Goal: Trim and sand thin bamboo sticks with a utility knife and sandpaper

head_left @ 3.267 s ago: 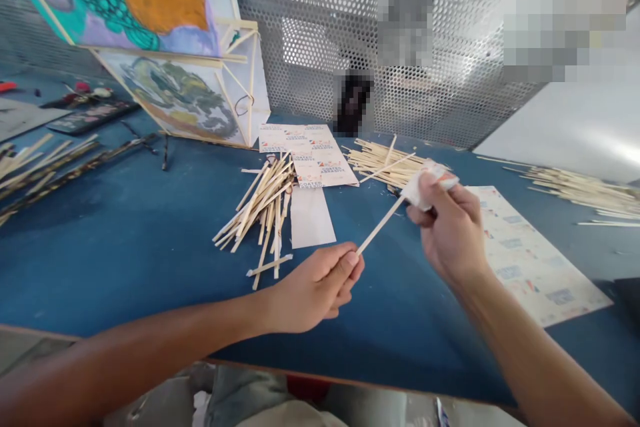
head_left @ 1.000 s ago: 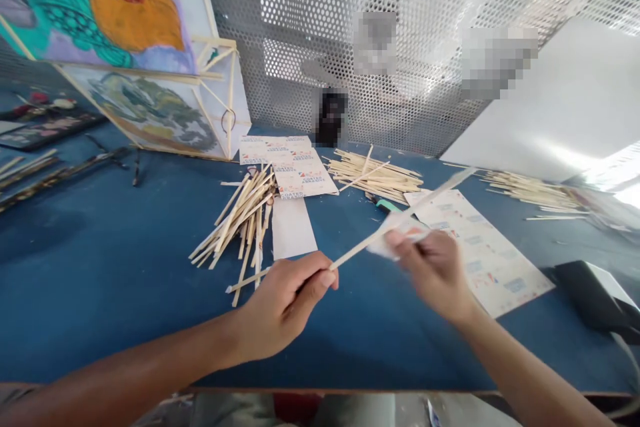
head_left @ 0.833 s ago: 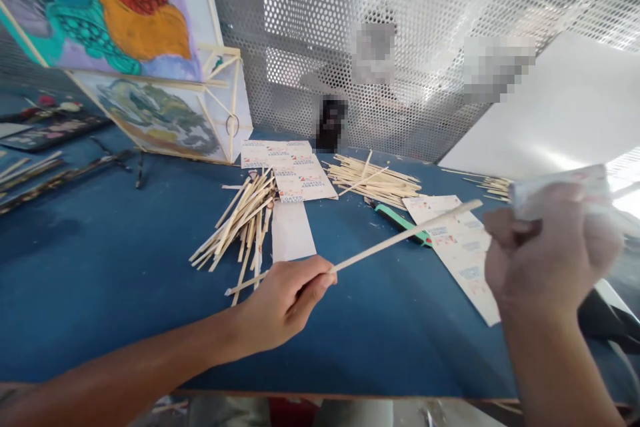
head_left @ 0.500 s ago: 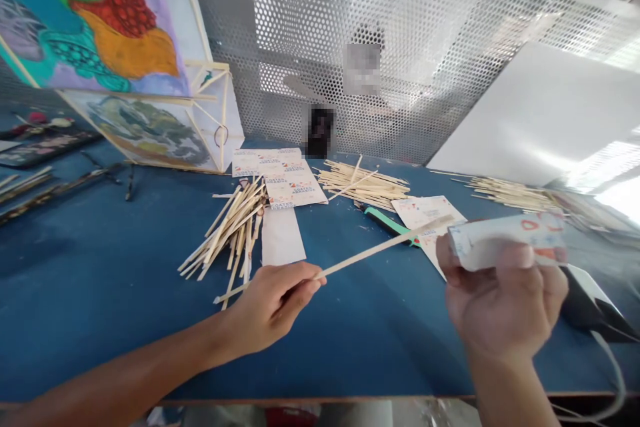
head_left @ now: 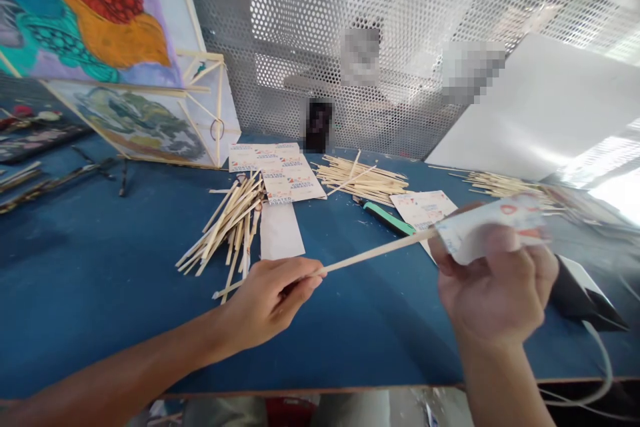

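Observation:
My left hand (head_left: 283,297) pinches a thin wooden stick (head_left: 377,253) between thumb and fingers. The stick slants up to the right, and its far end meets the edge of a folded piece of sandpaper (head_left: 473,240). Thumb and fingers of my right hand (head_left: 493,300) are closed on that sandpaper, its printed white backing facing outward. The stick's tip is hidden at the fold. Behind my left hand lies a loose pile of similar sticks (head_left: 227,223). A green-handled utility knife (head_left: 387,217) rests beyond the held stick, beside another printed sandpaper sheet (head_left: 423,207).
More printed sandpaper sheets (head_left: 290,173) and a second stick pile (head_left: 363,177) lie toward the perforated metal screen (head_left: 400,0). Painted canvases (head_left: 135,123) lean at the left, a white board (head_left: 540,107) at the right. A black-and-white object (head_left: 585,297) with a cable sits by my right wrist.
My right hand has moved left with the sandpaper, whose edge now covers the stick's tip that showed before. The left hand keeps its pinch. The view has shifted slightly.

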Demonstrator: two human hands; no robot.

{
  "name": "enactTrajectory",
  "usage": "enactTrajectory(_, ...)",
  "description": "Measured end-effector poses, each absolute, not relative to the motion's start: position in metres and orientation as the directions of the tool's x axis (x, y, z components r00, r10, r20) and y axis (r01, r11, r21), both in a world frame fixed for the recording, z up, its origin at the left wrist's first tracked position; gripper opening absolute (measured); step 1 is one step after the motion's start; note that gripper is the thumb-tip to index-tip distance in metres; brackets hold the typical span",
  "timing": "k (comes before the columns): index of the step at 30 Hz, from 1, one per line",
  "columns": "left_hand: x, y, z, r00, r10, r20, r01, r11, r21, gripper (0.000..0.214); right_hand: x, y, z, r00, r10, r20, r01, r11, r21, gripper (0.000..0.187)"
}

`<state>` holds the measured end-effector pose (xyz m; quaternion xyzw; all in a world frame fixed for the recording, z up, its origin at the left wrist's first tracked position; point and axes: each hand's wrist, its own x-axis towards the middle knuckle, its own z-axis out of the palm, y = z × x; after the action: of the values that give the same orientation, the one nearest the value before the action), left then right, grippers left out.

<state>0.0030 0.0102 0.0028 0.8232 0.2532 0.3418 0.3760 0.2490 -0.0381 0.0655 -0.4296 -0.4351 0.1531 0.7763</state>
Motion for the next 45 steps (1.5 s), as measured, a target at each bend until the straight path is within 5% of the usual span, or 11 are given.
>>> enactTrajectory(4, 0.001, 0.007, 0.011, 0.660, 0.717, 0.224, 0.099, -0.379, 0.920, 0.021, 0.248, -0.037, 0.048, 0.458, 0.711, 0.533, 0.230, 0.484, -0.844, 0.039)
enactTrajectory(8, -0.002, 0.005, 0.016, 0.782, 0.621, 0.045, -0.055, -0.002, 0.998, 0.033, 0.244, -0.031, 0.034, 0.398, 0.812, 0.426, 0.196, 0.378, -0.905, 0.041)
enactTrajectory(14, 0.000, 0.013, 0.009, 0.904, 0.410, 0.119, -0.329, 0.492, 0.806, 0.050, 0.238, -0.015, 0.046, 0.457, 0.790, 0.409, 0.011, 0.455, -0.890, 0.038)
enactTrajectory(29, -0.003, 0.014, 0.017, 0.942, 0.284, 0.180, -0.323, 0.614, 0.720, 0.056, 0.240, 0.000, 0.049, 0.503, 0.753, 0.425, -0.011, 0.497, -0.868, 0.033)
enactTrajectory(36, 0.000, 0.015, 0.013, 0.872, 0.440, -0.214, -0.100, 0.588, 0.803, 0.030, 0.239, -0.001, 0.040, 0.561, 0.694, 0.451, 0.133, 0.462, -0.877, 0.039)
enactTrajectory(39, 0.004, 0.015, 0.008, 0.862, 0.446, -0.243, -0.079, 0.591, 0.802, 0.037, 0.238, -0.013, 0.025, 0.429, 0.808, 0.404, 0.185, 0.359, -0.915, 0.038)
enactTrajectory(42, 0.004, 0.014, 0.011, 0.886, 0.394, -0.243, -0.050, 0.603, 0.796, 0.039, 0.241, -0.022, 0.018, 0.150, 0.975, 0.165, 0.216, 0.130, -0.968, 0.039)
enactTrajectory(45, 0.002, 0.012, 0.017, 0.900, 0.377, -0.217, -0.040, 0.568, 0.822, 0.040, 0.244, -0.023, 0.023, 0.371, 0.875, 0.311, 0.073, 0.306, -0.949, 0.040)
